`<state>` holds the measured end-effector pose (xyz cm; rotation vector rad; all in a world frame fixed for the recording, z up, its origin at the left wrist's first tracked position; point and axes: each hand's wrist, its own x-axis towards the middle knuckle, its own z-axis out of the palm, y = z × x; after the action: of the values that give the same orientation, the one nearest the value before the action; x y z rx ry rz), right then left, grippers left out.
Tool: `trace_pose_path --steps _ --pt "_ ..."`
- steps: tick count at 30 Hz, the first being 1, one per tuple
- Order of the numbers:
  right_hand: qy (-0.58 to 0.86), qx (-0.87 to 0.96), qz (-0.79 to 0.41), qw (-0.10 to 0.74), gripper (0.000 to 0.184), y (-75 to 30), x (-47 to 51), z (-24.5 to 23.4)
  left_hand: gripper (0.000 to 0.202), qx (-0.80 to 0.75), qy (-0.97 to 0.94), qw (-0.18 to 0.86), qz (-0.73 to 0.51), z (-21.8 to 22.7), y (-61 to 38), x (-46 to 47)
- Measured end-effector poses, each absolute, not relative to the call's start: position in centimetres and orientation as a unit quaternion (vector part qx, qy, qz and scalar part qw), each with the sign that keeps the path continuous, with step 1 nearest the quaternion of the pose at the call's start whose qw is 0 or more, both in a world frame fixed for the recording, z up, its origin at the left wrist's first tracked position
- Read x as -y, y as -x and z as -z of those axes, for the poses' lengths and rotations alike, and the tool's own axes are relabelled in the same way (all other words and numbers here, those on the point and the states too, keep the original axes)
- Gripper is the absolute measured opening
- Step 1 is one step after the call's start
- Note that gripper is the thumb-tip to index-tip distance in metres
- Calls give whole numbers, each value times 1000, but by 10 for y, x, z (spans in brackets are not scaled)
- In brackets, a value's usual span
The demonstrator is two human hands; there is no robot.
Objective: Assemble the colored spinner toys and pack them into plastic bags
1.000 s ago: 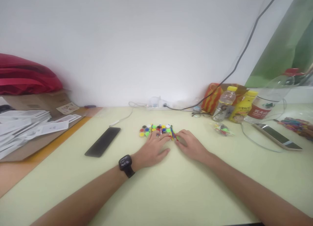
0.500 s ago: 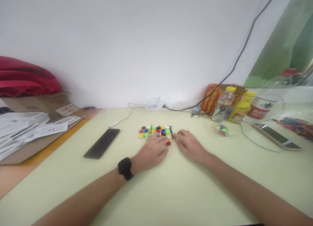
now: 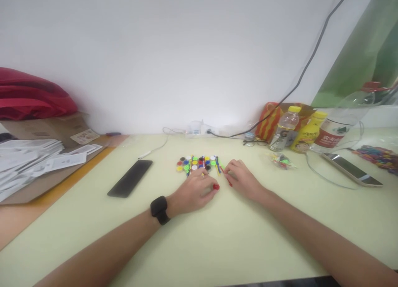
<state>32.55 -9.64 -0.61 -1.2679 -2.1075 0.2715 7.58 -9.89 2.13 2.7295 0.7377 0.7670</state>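
My left hand (image 3: 196, 191), with a ring and a black watch at the wrist, is closed with a small red disc (image 3: 216, 187) at its thumb and fingertips. My right hand (image 3: 244, 180) pinches a thin red stick (image 3: 229, 182) whose lower end points toward me. Beyond my left hand lies a cluster of small coloured discs (image 3: 195, 159) in white, yellow, green, red, blue and black. Thin coloured sticks (image 3: 218, 165) lie upright in the view between and beside the discs. My left fingers hide the cluster's near edge.
Left of my hands lies a black phone (image 3: 130, 178). Papers (image 3: 27, 158) are piled at the far left. On the right are a small plastic bag (image 3: 281, 161), a clear bottle (image 3: 284, 127), a yellow bottle (image 3: 309, 131), another phone (image 3: 353, 170) and a colourful pile (image 3: 377, 157).
My right hand has drawn slightly right, away from the stick row, and the red stick now shows in it. The red disc at my left fingertips has shifted slightly right and toward me.
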Motion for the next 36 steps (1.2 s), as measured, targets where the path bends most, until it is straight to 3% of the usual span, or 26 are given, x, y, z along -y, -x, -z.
trace_pose_path --steps 11,17,21,23,27,36 --pt "500 767 -170 365 12 -317 110 -11 12 -272 -910 167 -263 -28 -74 103" --pt "450 756 -220 421 7 -313 115 -17 9 -289 -830 352 -323 -26 -79 106" --pt "451 736 -230 449 23 -310 119 -18 19 -314 -736 499 -332 -21 -80 103" --pt "440 741 -223 455 18 -309 120 -19 19 -324 -710 538 -318 -19 -79 101" --pt "421 753 -216 458 13 -307 122 -19 18 -339 -687 568 -302 -19 -78 98" --pt "493 714 -197 456 25 -305 126 -20 23 -338 -663 590 -312 -18 -78 96"
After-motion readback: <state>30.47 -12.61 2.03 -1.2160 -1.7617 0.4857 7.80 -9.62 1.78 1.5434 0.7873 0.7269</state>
